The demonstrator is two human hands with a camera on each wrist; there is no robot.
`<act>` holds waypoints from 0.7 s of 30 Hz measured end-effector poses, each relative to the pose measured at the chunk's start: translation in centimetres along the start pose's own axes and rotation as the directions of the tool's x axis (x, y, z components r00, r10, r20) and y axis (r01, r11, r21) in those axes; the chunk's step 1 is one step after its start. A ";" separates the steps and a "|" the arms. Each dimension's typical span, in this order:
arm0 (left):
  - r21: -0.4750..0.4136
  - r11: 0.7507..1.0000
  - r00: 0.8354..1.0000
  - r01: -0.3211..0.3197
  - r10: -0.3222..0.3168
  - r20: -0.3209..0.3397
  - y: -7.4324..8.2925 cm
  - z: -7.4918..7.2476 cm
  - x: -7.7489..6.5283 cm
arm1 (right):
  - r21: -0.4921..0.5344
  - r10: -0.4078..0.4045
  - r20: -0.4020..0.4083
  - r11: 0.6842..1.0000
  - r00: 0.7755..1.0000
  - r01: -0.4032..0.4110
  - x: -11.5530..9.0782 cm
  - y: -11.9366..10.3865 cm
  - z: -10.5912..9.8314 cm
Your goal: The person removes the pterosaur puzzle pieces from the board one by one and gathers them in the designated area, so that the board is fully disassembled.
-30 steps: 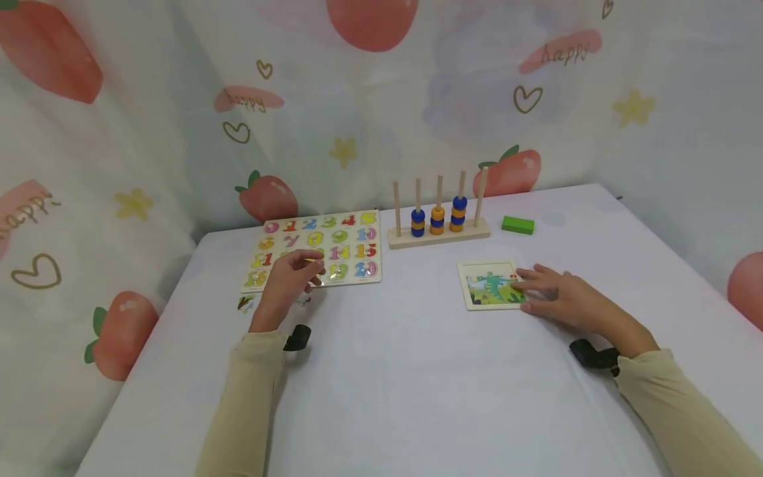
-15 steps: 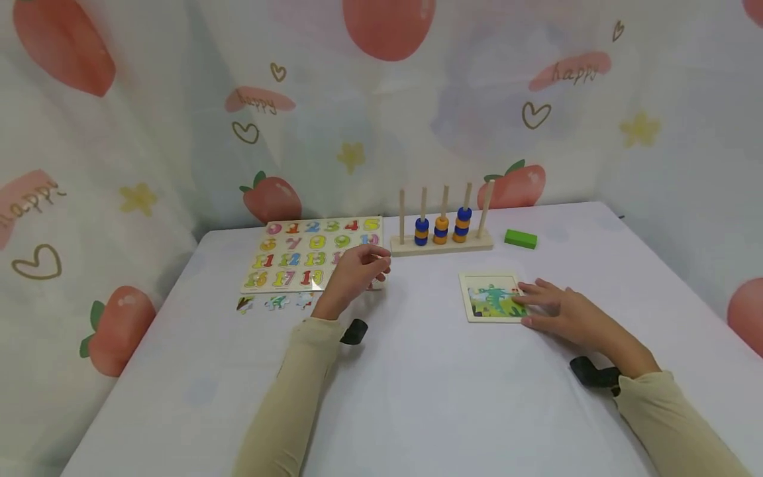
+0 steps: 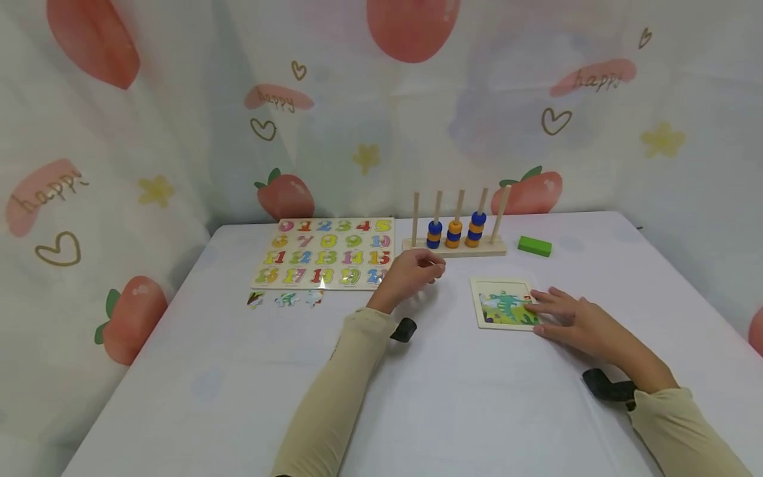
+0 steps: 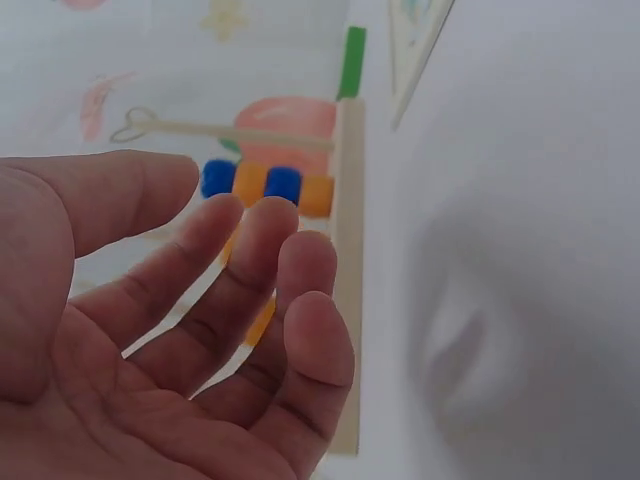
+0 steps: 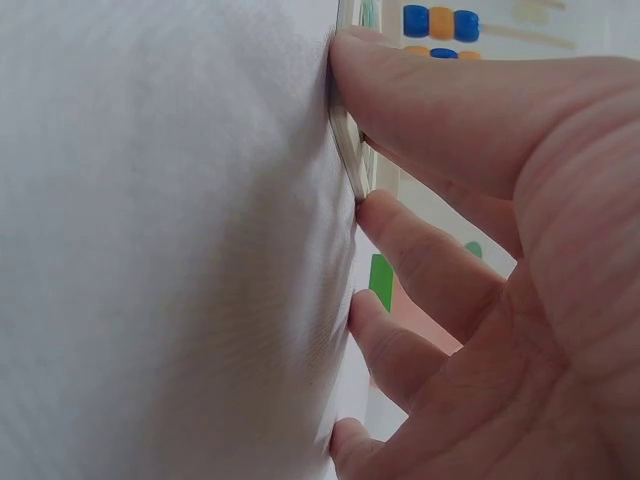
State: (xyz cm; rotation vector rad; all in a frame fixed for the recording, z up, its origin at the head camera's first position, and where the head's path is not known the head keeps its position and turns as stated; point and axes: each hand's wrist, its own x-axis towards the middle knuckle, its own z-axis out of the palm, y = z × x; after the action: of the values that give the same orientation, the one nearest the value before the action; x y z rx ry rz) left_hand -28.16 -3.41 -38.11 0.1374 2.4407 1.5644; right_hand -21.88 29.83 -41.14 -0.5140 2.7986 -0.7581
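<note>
Below a pale hanging cloth [image 3: 334, 40] printed with red fruit, hearts and yellow flowers, the white-covered worktop [image 3: 465, 411] carries all items. Reference for clock positions: head view, dial centred on the framed puzzle [image 3: 505, 307], which lies flat and shows a green dinosaur.

- 9 to 10 o'clock: number board [image 3: 340, 249], flat; three loose puzzle pieces [image 3: 287, 300] lie in a row just outside its near edge.
- 10 to 11 o'clock: wooden stand [image 3: 477, 253], upright, five posts; the middle three bear blue and orange rings.
- 1 o'clock: green block [image 3: 534, 246].
- 3 to 4 o'clock: right hand [image 3: 587, 326], fingers apart, thumb and one fingertip touching the puzzle.
- 9 to 10 o'clock, nearer than the board: left hand [image 3: 410, 271], fingers loosely curved, thumb apart from them.

Change from one second earlier: the left hand has moved from over the number board's near edge to a position before the stand, uncovering the loose pieces. The right hand remains at the puzzle.
</note>
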 end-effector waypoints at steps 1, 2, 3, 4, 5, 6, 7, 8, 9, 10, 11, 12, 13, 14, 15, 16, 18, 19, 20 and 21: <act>0.013 1.000 1.000 -0.005 0.004 0.008 0.1 0.5 0.1 | -0.002 -0.001 0.000 1.000 1.000 0.001 0.0 0.0 0.0; 0.029 0.999 1.000 -0.013 0.012 0.017 0.2 0.9 0.2 | -0.003 -0.005 -0.001 1.000 1.000 0.005 0.0 0.1 0.0; 0.052 0.998 0.999 -0.024 0.023 0.028 0.2 1.4 0.3 | -0.006 -0.006 -0.002 1.000 1.000 0.006 0.1 0.1 0.1; 0.074 0.996 0.998 -0.042 0.039 0.040 0.3 1.9 0.4 | -0.008 -0.009 -0.002 1.000 1.000 0.009 0.1 0.2 0.1; 0.093 0.994 0.997 -0.055 0.050 0.050 0.3 2.4 0.6 | -0.010 -0.010 -0.002 1.000 1.000 0.010 0.1 0.2 0.1; 0.112 0.991 0.996 -0.072 0.066 0.061 0.2 2.8 0.8 | -0.009 -0.012 -0.002 1.000 1.000 0.012 0.2 0.2 0.1; 0.130 0.988 0.994 -0.087 0.078 0.073 0.3 3.3 0.9 | -0.006 -0.011 -0.003 1.000 1.000 0.011 0.2 0.3 0.1; 0.145 0.985 0.993 -0.097 0.085 0.086 0.3 3.8 1.1 | 0.000 -0.011 -0.003 1.000 1.000 0.011 0.2 0.3 0.1; 0.157 0.982 0.991 -0.104 0.089 0.099 0.3 4.2 1.3 | 0.007 -0.008 -0.001 1.000 1.000 0.008 0.2 0.3 0.2; 0.169 0.980 0.990 -0.106 0.088 0.110 0.3 4.6 1.4 | 0.013 -0.007 0.000 1.000 1.000 0.007 0.1 0.3 0.2; 0.180 0.978 0.989 -0.103 0.082 0.122 0.3 5.0 1.5 | 0.021 -0.005 0.003 1.000 1.000 0.005 0.1 0.3 0.3; 0.198 0.975 0.988 -0.100 0.074 0.135 0.3 5.4 1.5 | 0.027 -0.004 0.005 1.000 1.000 0.004 0.1 0.4 0.3; 0.218 0.971 0.987 -0.094 0.063 0.146 0.3 5.7 1.6 | 0.031 -0.003 0.006 1.000 1.000 0.003 0.1 0.4 0.4; 0.244 0.965 0.986 -0.095 0.058 0.157 0.2 6.1 1.7 | 0.031 -0.004 0.007 1.000 1.000 0.003 0.1 0.4 0.4; 0.272 0.957 0.985 -0.095 0.051 0.163 0.3 6.3 1.8 | 0.030 -0.004 0.008 1.000 1.000 0.004 0.1 0.4 0.4; 0.304 0.948 0.985 -0.092 0.041 0.168 0.4 6.6 1.8 | 0.024 -0.006 0.006 1.000 1.000 0.006 0.1 0.4 0.4; 0.371 0.923 0.984 -0.101 0.037 0.176 0.5 7.0 1.9 | 0.009 -0.007 0.004 1.000 1.000 0.007 0.1 0.4 0.4; 0.407 0.907 0.983 -0.108 0.037 0.177 0.6 7.2 1.9 | 0.006 -0.007 0.004 1.000 1.000 0.007 0.2 0.4 0.3; 0.439 0.892 0.984 -0.112 0.036 0.177 0.7 7.3 1.9 | 0.002 -0.006 0.003 1.000 1.000 0.006 0.2 0.3 0.3; 0.466 0.878 0.984 -0.113 0.034 0.175 0.8 7.4 1.9 | 0.000 -0.007 0.002 1.000 1.000 0.007 0.2 0.3 0.2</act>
State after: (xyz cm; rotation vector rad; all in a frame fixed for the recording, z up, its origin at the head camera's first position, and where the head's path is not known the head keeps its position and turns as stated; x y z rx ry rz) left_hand -28.20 3.91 -40.61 0.4299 2.6576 0.8998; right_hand -22.07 29.94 -41.51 -0.5241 2.7966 -0.7585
